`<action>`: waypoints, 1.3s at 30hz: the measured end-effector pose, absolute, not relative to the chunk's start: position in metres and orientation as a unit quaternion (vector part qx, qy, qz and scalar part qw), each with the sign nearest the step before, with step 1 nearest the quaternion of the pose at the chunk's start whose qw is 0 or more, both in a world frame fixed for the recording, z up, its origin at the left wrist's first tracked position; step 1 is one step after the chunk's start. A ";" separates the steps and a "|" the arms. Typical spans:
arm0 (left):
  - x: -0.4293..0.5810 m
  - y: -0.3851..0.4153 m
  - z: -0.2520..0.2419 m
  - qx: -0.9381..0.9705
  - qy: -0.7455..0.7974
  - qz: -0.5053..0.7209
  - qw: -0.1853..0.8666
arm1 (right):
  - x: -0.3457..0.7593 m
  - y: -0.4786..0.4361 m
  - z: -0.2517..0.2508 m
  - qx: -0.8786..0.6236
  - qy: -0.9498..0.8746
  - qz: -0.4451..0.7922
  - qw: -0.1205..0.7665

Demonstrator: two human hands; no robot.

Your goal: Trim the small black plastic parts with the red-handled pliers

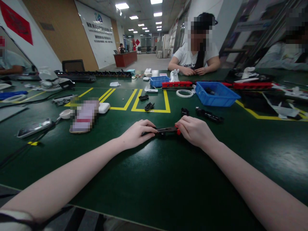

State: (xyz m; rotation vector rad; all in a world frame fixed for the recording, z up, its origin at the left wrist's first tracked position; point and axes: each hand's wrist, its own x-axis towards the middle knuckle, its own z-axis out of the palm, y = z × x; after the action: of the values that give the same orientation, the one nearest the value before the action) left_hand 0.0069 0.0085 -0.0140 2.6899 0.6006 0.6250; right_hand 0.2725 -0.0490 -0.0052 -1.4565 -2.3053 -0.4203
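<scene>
Both my hands rest on the dark green table (154,179) and grip one long black plastic part (165,130) with a small red piece at its right end. My left hand (137,133) is curled over its left end, fingers closed. My right hand (194,130) pinches the right end at the red piece. Just beyond lie more black parts: a small one (184,111), a long one (209,115), and two inside the yellow-taped box (149,106).
A blue bin (218,94) stands at the right, a smaller blue bin (158,81) and red strips (176,84) behind, and a white tape ring (184,93). A phone (84,116), white charger (104,107) and scanner (35,127) lie left. A person sits opposite; others at both sides.
</scene>
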 end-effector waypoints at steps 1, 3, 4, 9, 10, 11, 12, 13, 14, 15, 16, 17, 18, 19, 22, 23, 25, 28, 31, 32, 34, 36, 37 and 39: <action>0.007 0.008 -0.014 0.940 0.209 0.218 0.157 | 0.273 -0.049 -0.005 -0.520 -0.819 -0.150 0.190; 0.007 0.007 -0.013 0.940 0.208 0.217 0.158 | 0.272 -0.049 -0.005 -0.520 -0.819 -0.153 0.186; 0.007 0.007 -0.013 0.940 0.208 0.217 0.160 | 0.272 -0.049 -0.005 -0.520 -0.820 -0.154 0.183; 0.007 0.005 -0.011 0.939 0.208 0.219 0.168 | 0.270 -0.051 -0.005 -0.521 -0.820 -0.156 0.176; 0.007 0.005 -0.011 0.938 0.206 0.219 0.170 | 0.270 -0.051 -0.004 -0.521 -0.821 -0.155 0.176; 0.007 0.005 -0.011 0.938 0.206 0.219 0.173 | 0.270 -0.052 -0.004 -0.520 -0.822 -0.153 0.176; 0.007 0.005 -0.011 0.937 0.206 0.219 0.176 | 0.270 -0.052 -0.004 -0.518 -0.823 -0.152 0.177; 0.007 0.005 -0.010 0.937 0.207 0.217 0.179 | 0.270 -0.053 -0.003 -0.516 -0.824 -0.152 0.177; 0.007 0.005 -0.010 0.936 0.210 0.217 0.180 | 0.271 -0.053 -0.003 -0.514 -0.825 -0.153 0.177; 0.007 0.006 -0.010 0.936 0.212 0.216 0.181 | 0.271 -0.053 -0.002 -0.512 -0.826 -0.155 0.178; 0.007 0.006 -0.010 0.935 0.214 0.216 0.181 | 0.271 -0.053 -0.002 -0.509 -0.827 -0.157 0.179; 0.007 0.006 -0.010 0.935 0.215 0.218 0.180 | 0.271 -0.053 -0.002 -0.506 -0.828 -0.159 0.181; 0.007 0.007 -0.010 0.935 0.215 0.216 0.181 | 0.272 -0.053 -0.002 -0.503 -0.830 -0.159 0.182; 0.007 0.008 -0.011 0.935 0.211 0.219 0.183 | 0.272 -0.053 -0.003 -0.501 -0.831 -0.156 0.185; 0.007 0.010 -0.010 0.932 0.207 0.225 0.195 | 0.273 -0.051 -0.003 -0.496 -0.833 -0.153 0.189; 0.007 0.010 -0.010 0.931 0.209 0.224 0.197 | 0.273 -0.050 -0.003 -0.495 -0.834 -0.155 0.189; 0.007 0.010 -0.009 0.931 0.210 0.220 0.201 | 0.274 -0.050 -0.002 -0.491 -0.837 -0.156 0.186; 0.007 0.009 -0.008 0.933 0.208 0.212 0.201 | 0.276 -0.050 0.000 -0.487 -0.840 -0.152 0.183; 0.006 0.008 -0.009 0.935 0.202 0.212 0.199 | 0.278 -0.050 0.001 -0.489 -0.839 -0.149 0.185; 0.006 0.009 -0.009 0.935 0.200 0.213 0.200 | 0.278 -0.050 0.001 -0.489 -0.840 -0.147 0.185; 0.005 0.010 -0.010 0.935 0.199 0.214 0.202 | 0.278 -0.050 0.001 -0.485 -0.842 -0.145 0.186; 0.005 0.011 -0.011 0.934 0.200 0.215 0.206 | 0.277 -0.050 0.001 -0.482 -0.843 -0.147 0.188; 0.005 0.011 -0.011 0.933 0.201 0.215 0.208 | 0.276 -0.050 0.001 -0.480 -0.843 -0.149 0.191; 0.005 0.011 -0.012 0.931 0.202 0.216 0.213 | 0.275 -0.051 0.000 -0.478 -0.841 -0.155 0.198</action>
State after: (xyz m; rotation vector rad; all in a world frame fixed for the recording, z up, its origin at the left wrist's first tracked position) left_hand 0.0053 0.0112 -0.0118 2.5861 0.5608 0.5994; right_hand 0.2753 -0.0508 0.0004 -1.3389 -2.3541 -0.4337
